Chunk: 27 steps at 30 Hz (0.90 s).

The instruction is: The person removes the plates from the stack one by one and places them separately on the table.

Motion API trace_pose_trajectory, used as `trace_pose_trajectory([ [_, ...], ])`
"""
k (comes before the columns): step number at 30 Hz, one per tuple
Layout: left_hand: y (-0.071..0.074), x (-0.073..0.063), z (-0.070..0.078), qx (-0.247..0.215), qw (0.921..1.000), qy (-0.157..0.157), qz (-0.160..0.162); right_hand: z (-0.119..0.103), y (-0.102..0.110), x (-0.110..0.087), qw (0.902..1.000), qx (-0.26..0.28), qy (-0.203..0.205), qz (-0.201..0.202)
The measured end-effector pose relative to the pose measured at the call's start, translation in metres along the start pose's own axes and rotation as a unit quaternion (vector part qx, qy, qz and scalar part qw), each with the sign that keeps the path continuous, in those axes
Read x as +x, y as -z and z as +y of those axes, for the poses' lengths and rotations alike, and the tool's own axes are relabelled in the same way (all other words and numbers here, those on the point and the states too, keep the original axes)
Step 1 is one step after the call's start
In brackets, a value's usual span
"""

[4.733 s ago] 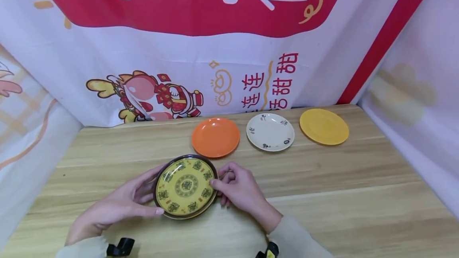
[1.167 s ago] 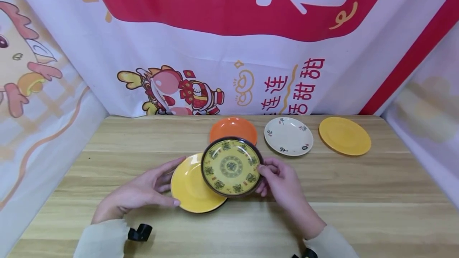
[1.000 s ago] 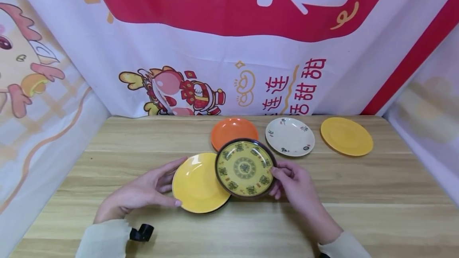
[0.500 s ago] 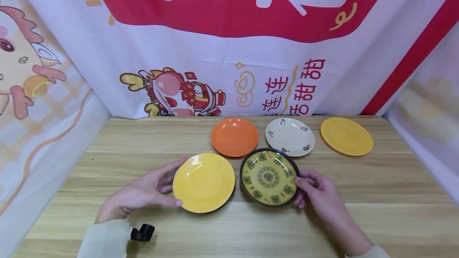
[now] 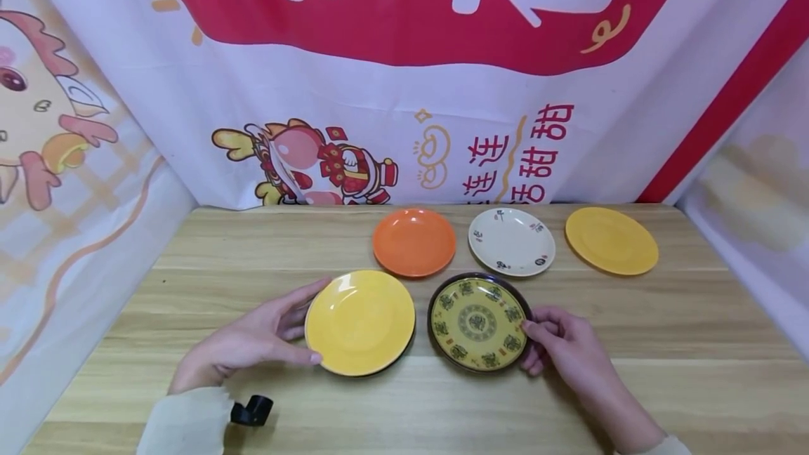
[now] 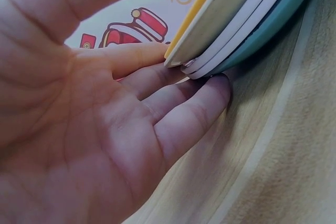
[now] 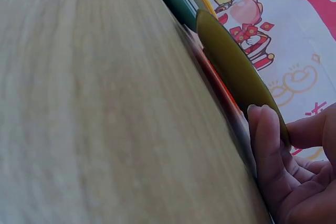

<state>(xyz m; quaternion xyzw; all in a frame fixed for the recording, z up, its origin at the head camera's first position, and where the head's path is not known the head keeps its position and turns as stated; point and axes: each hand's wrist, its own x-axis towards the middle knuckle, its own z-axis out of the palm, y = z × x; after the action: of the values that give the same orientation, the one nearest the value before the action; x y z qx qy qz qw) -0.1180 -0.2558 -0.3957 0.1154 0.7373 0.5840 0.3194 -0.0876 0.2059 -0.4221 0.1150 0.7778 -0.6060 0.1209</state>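
My left hand [image 5: 253, 343] holds the left side of a stack of plates, thumb at the near rim and fingers at the far side. A glossy yellow plate [image 5: 360, 323] tops the stack. Under it the left wrist view shows pale plates [image 6: 244, 22] and a green plate [image 6: 273, 32], with fingertips right at their rims. To the right, my right hand [image 5: 571, 350] pinches the rim of a dark-edged, yellow-green patterned plate [image 5: 477, 323], thumb on top. The right wrist view shows this plate's olive underside [image 7: 236, 66], close over the table.
Along the back of the wooden table [image 5: 253, 237] lie an orange plate [image 5: 413, 242], a white plate [image 5: 511, 241] with dark markings and a yellow plate [image 5: 611, 240]. A printed cloth [image 5: 354, 90] stands behind them, and more cloth closes off both sides.
My right hand has carried the patterned plate rightward off the stack and lowered it close to the table. The yellow plate on top is uncovered. Lately my left hand has stayed in place.
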Motion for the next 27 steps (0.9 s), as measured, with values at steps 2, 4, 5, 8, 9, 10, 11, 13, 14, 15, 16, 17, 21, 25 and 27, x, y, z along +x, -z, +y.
trace_pose_trajectory([
  [2,0.0,-0.0005,0.0004,0.0,1.0,0.003,0.002,0.0012,0.0006,0.0005,1.0,-0.002,-0.001,-0.002],
  [4,-0.0001,-0.001,0.0008,0.002,1.0,0.001,-0.001,0.0025,0.0014,0.0008,1.0,-0.005,-0.003,-0.005],
  [5,-0.0002,-0.0011,0.001,0.001,1.0,0.001,-0.001,0.0033,0.002,0.0009,1.0,-0.006,-0.003,-0.006],
  [8,-0.0006,-0.0007,0.0014,0.001,1.0,-0.003,-0.006,0.0045,0.0033,0.0014,0.9999,-0.011,-0.009,-0.006],
  [9,-0.0007,-0.0002,0.0014,0.0,1.0,-0.004,-0.007,0.0045,0.0037,0.0012,0.9998,-0.015,-0.013,-0.005],
  [10,-0.0006,0.0003,0.0013,-0.002,1.0,-0.003,-0.007,0.0044,0.0042,0.001,0.9997,-0.019,-0.015,-0.005],
  [11,-0.0006,0.0005,0.0012,-0.002,1.0,0.001,-0.005,0.004,0.0044,0.0008,0.9995,-0.024,-0.017,-0.004],
  [13,-0.0004,0.0,0.0015,-0.002,1.0,0.004,-0.002,0.0029,0.0046,0.0004,0.9991,-0.035,-0.025,-0.003],
  [14,-0.0002,-0.0002,0.0015,-0.003,1.0,0.006,-0.001,0.0027,0.0048,0.0005,0.9988,-0.041,-0.026,-0.005],
  [15,0.0,-0.0007,0.0015,-0.004,1.0,0.008,0.0,0.0028,0.0051,0.0007,0.9985,-0.046,-0.027,-0.006],
  [16,0.0,-0.0013,0.0018,-0.004,0.9999,0.009,0.001,0.003,0.0054,0.0009,0.9983,-0.051,-0.028,-0.007],
  [17,-0.0001,-0.0021,0.0023,-0.003,1.0,0.009,0.002,0.0031,0.0056,0.0011,0.9981,-0.054,-0.031,-0.007],
  [21,0.0002,-0.0026,0.002,-0.001,1.0,0.007,0.001,0.0041,0.0069,0.0017,0.9976,-0.06,-0.034,-0.008],
  [25,0.0002,-0.0013,0.0016,-0.001,1.0,0.009,0.003,0.0039,0.0075,0.0014,0.9975,-0.063,-0.029,-0.008],
  [27,0.0,-0.0008,0.0017,0.0,0.9999,0.011,0.004,0.0036,0.0076,0.0011,0.9975,-0.065,-0.026,-0.008],
])
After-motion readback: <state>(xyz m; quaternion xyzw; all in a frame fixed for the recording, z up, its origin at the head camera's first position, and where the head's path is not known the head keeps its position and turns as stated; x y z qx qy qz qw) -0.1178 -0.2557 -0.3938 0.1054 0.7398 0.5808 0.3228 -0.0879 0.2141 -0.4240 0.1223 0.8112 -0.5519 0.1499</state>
